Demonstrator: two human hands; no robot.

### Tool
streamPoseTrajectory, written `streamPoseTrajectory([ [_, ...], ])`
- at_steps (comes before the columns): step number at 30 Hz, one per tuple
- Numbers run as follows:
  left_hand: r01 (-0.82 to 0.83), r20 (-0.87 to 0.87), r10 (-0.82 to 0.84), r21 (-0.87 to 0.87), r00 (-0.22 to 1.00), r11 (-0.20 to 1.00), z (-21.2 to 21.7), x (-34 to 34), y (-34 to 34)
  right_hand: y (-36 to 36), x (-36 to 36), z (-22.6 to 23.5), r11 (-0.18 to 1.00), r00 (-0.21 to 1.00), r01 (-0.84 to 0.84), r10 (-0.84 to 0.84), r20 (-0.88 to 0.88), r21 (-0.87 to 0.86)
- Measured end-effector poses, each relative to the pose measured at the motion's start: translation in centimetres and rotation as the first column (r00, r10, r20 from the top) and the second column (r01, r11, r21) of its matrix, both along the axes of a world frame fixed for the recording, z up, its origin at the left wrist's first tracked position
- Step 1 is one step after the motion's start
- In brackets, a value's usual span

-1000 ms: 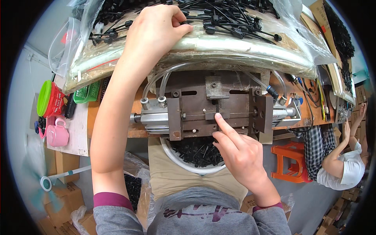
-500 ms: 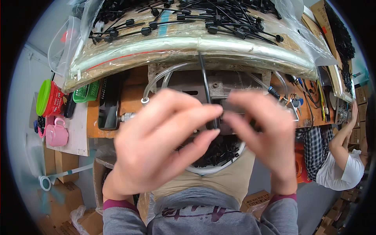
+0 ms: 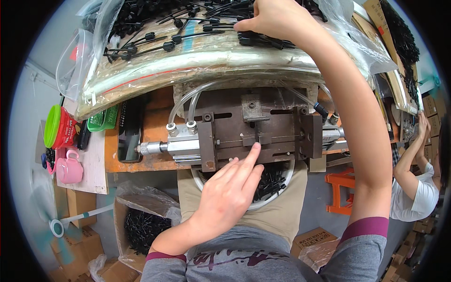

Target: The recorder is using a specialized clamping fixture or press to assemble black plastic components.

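Workshop, cluttered orange table [image 3: 141,155] seen from above, cardboard boxes on the floor, another person in a white top [image 3: 416,197] at the far right edge.

Nearest: white bowl [image 3: 277,195] on the person's lap, part filled with black parts, sitting just under the table edge. Left hand [image 3: 225,197] over it, index finger out straight, tip touching the lower edge of the metal press jig [image 3: 256,134] right at its centre slot. Other fingers loosely curled, holding nothing that shows.

Jig is bolted on the table, silver air cylinder [image 3: 181,145] on its left side, clear hoses looping up from it. The centre slot looks empty, no black part seated there as far as I can tell.

Further out: raised board wrapped in clear plastic, covered in a heap of black cable ties [image 3: 159,28]. Right hand [image 3: 277,19] reaches up into that heap, fingers closed down among the ties; whether it has actually pinched one can't be told, fingertips are buried.

Left of the table: pink mug [image 3: 70,169], green lid on a red tub [image 3: 54,127].

Progress judgement: mid-cycle. Many parts already in the bowl, a large heap left on the board, next tie being fetched, jig waiting.
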State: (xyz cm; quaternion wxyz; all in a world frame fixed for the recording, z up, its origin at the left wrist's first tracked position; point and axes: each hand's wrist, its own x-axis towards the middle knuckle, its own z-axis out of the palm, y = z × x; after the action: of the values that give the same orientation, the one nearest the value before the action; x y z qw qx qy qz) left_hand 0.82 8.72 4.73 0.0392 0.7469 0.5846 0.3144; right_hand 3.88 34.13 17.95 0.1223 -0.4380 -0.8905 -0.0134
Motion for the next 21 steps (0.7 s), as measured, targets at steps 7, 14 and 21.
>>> streamPoseTrajectory([
  [7, -0.038, -0.118, 0.035, -0.021, 0.992, 0.999, 0.1, 0.3, 0.9, 0.4, 0.6, 1.6, 0.97, 0.986, -0.117, 0.14, 0.093, -0.213],
  [14, -0.04, -0.125, 0.034, -0.048, 0.992, 0.998, 0.0, 0.4, 0.9, -0.4, 4.4, 3.5, 0.879, 0.971, -0.189, 0.099, -0.22, -0.439],
  [21, -0.044, -0.128, 0.039, -0.038, 0.991, 0.998, 0.1, 0.4, 0.9, 1.4, 7.0, -1.0, 0.936, 0.895, -0.291, 0.193, -0.403, -0.199],
])
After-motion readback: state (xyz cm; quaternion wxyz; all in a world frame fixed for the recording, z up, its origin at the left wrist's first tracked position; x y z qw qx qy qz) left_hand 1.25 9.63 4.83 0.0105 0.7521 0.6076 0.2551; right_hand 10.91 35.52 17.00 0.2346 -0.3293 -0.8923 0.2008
